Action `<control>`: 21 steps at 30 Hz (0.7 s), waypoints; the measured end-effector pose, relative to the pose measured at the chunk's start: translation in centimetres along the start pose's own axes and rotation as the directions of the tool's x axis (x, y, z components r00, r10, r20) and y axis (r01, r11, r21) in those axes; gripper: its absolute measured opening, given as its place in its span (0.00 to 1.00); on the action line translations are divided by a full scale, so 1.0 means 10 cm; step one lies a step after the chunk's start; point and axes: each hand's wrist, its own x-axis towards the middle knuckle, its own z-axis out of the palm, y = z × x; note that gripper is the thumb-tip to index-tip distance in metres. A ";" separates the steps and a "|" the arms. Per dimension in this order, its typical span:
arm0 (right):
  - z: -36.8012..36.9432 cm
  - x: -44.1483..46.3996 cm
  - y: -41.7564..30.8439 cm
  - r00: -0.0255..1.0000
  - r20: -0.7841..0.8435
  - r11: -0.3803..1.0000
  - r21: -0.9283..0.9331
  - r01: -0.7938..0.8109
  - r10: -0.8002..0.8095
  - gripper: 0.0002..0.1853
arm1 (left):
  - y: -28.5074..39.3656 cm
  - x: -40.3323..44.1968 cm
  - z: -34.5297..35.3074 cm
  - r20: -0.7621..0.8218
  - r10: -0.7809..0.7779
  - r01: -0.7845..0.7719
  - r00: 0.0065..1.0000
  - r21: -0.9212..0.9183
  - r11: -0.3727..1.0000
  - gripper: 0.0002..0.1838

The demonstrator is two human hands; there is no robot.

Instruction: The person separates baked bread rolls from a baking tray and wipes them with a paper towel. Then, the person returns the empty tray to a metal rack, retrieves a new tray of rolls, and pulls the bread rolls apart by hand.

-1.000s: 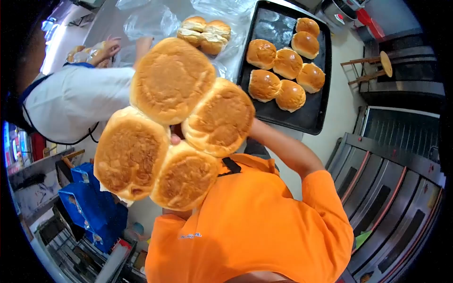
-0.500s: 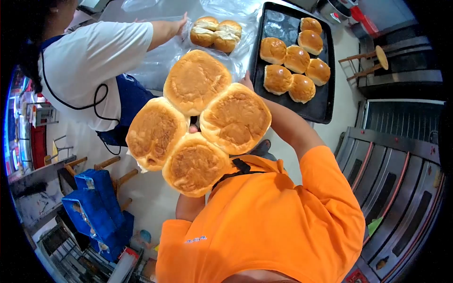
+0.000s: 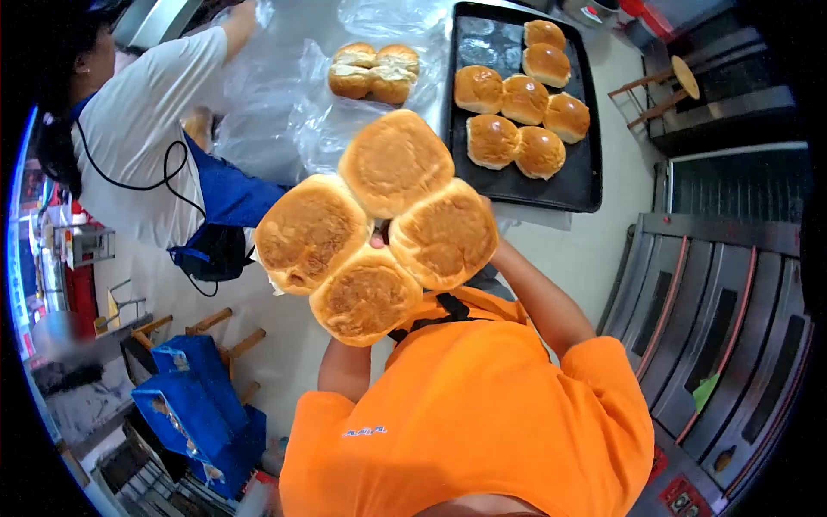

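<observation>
A joined cluster of several round buns [image 3: 366,297] faces me with its flat browned undersides showing. My left hand [image 3: 376,241] holds it from behind. Only a fingertip of that hand shows through the gap in the middle, and the forearm runs under the lowest bun. At the right-hand bun's edge a sliver of my right hand [image 3: 488,207] appears. Its fingers are hidden behind the bun, so whether they grip it cannot be told. Beyond, a black baking tray [image 3: 534,196] carries several glossy buns [image 3: 522,99].
On the metal table [image 3: 289,26] pale-sided buns [image 3: 376,72] lie on clear plastic bags [image 3: 263,133]. A co-worker [image 3: 151,129] in a white shirt and blue apron stands at the left, one arm stretched over the table. Blue crates [image 3: 194,396] are stacked lower left; a stool [image 3: 680,77] stands right.
The held buns have shifted right in view. My right hand has drawn back from beside the tray to the bun's edge. The co-worker's arm has moved away from the bagged buns, to the left.
</observation>
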 end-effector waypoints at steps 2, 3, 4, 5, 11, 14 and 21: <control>-0.62 -0.28 -0.12 0.984 0.027 0.830 -0.533 0.163 -0.176 0.10 | -0.07 0.07 0.06 -0.036 -0.078 0.080 0.996 0.046 0.996 0.35; -0.79 -0.47 -0.24 0.958 -0.116 0.878 -0.439 0.188 -0.263 0.11 | -0.13 0.13 0.09 -0.050 -0.128 0.131 0.991 0.062 0.989 0.36; -0.93 -0.68 -0.43 0.905 -0.267 0.909 -0.349 0.229 -0.331 0.12 | -0.20 0.17 0.12 -0.064 -0.180 0.185 0.982 0.079 0.980 0.36; -0.97 -0.93 -0.73 0.879 -0.410 0.968 -0.159 0.194 -0.244 0.14 | -0.26 0.20 0.21 -0.078 -0.240 0.246 0.968 0.092 0.965 0.36; -1.47 -1.89 -1.83 0.446 -0.738 0.852 -0.349 0.390 -0.506 0.08 | -1.25 0.47 0.42 -0.075 -0.591 0.592 0.803 0.206 0.779 0.36; -1.47 -2.07 -2.34 0.334 -0.521 0.611 -0.740 0.282 -0.785 0.06 | -1.70 0.70 0.70 -0.224 -0.768 0.791 0.599 0.021 0.611 0.29; -2.06 -2.57 -2.19 0.421 -0.602 0.707 -0.690 0.154 -0.678 0.13 | -2.52 0.73 0.55 -0.464 -0.854 0.904 0.235 -0.219 0.368 0.31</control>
